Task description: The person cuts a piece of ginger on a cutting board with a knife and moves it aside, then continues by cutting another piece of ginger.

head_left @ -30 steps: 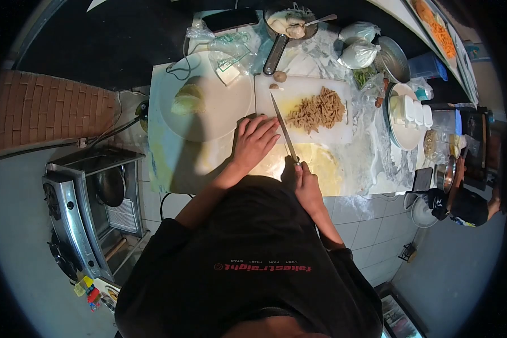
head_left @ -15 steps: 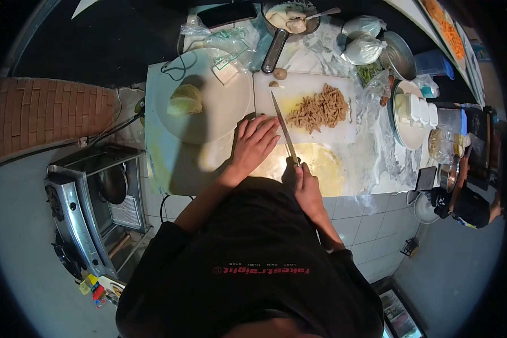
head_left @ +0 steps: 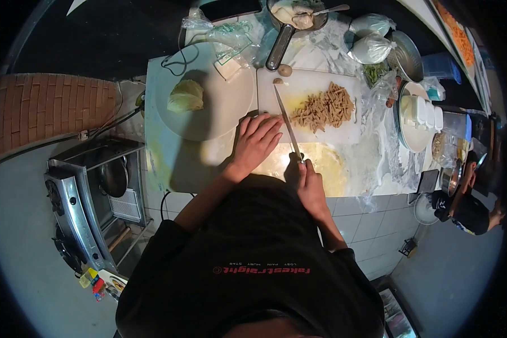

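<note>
Worktop (head_left: 169,163) was crowded, lit from above, with a tiled front below its near edge. White board (head_left: 321,132) sat centre, long side across.

- Knife (head_left: 284,115): handle in the right hand (head_left: 310,183), blade running away and slightly left across the board's left part, tip near the far edge. Couldn't tell if the edge touched the board.
- Pile (head_left: 325,107) of brown chopped strips lay on the board just right of the blade, apart from both hands.
- Left hand (head_left: 257,141): palm down, fingers spread and flat at the board's near-left corner, fingertips just beside the blade. Holding nothing.
- Right hand: fist closed round the handle, just inside the worktop's near edge, wrist straight, forearm coming up from the torso.

Edges/room:
- Board's left edge met a big plate (head_left: 219,112) carrying a cabbage wedge (head_left: 186,96).
- Far side blocked by a pan (head_left: 284,34) and tied bags (head_left: 370,48).
- Right side was crumpled plastic, then a plate of tubs (head_left: 419,110).
- Only open patch was the bare strip between board and near edge, where the hands sat.
- Both elbows were tucked close to the body, forearms converging on the board.

Stove (head_left: 90,197) stood low on the left, well apart. Another person (head_left: 462,205) was at lower right, clear of the board.
</note>
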{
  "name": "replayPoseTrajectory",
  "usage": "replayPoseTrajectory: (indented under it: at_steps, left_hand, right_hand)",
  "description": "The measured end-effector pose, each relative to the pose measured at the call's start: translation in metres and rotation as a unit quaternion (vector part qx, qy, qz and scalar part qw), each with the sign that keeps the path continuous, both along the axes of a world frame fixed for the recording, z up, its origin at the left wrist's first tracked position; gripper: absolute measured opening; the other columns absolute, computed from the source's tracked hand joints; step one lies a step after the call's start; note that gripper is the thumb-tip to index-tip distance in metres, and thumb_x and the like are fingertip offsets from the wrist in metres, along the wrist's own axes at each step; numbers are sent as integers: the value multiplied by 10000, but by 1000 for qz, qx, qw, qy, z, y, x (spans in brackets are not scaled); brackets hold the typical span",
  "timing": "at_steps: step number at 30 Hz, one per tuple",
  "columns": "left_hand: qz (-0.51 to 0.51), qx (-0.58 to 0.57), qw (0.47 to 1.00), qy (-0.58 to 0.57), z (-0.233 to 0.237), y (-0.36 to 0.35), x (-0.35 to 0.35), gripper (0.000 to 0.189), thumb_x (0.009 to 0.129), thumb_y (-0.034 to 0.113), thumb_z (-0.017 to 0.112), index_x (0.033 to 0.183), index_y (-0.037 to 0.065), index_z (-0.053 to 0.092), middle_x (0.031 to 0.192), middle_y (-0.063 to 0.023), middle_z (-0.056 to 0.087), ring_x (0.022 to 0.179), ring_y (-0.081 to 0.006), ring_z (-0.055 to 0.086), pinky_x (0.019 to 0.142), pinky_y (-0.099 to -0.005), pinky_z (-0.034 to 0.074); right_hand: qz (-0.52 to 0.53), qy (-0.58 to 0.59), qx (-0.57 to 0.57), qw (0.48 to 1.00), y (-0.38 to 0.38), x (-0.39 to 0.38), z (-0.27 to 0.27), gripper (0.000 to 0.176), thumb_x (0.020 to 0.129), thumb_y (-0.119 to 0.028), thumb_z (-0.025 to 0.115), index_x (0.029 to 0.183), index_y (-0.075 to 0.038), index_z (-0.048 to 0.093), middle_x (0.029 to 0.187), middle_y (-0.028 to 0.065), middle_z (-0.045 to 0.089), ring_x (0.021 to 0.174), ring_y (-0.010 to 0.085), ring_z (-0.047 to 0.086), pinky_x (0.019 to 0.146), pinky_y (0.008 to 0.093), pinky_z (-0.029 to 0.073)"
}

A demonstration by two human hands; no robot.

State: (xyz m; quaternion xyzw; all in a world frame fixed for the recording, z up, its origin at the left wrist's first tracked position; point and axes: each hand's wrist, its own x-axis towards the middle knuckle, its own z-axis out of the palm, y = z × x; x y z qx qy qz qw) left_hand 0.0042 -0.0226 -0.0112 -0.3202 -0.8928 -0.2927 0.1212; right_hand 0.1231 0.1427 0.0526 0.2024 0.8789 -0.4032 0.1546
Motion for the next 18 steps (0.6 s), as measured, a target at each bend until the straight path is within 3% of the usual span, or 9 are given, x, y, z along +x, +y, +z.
replayPoseTrajectory:
  at_steps: [15, 18]
  left_hand:
    - [1, 0, 1000, 7, 0, 0, -1, 326, 898, 250, 685, 1190, 106, 688, 1246, 24, 641, 1217, -188, 530, 1055, -414, 357]
    - [-5, 10, 1000, 8, 4, 0, -1, 297, 887, 201, 688, 1160, 84, 700, 1239, 12, 660, 1190, -197, 551, 993, -397, 380]
  right_hand:
    - [8, -6, 12, 1000, -1, 2, -3, 277, 1072, -252, 424, 1041, 15, 494, 678, 305, 585, 678, 524, 582, 566, 560, 425]
    - [10, 6, 30, 999, -5, 2, -3, 269, 1069, -241, 422, 1065, 18, 493, 717, 312, 607, 705, 523, 597, 585, 571, 445]
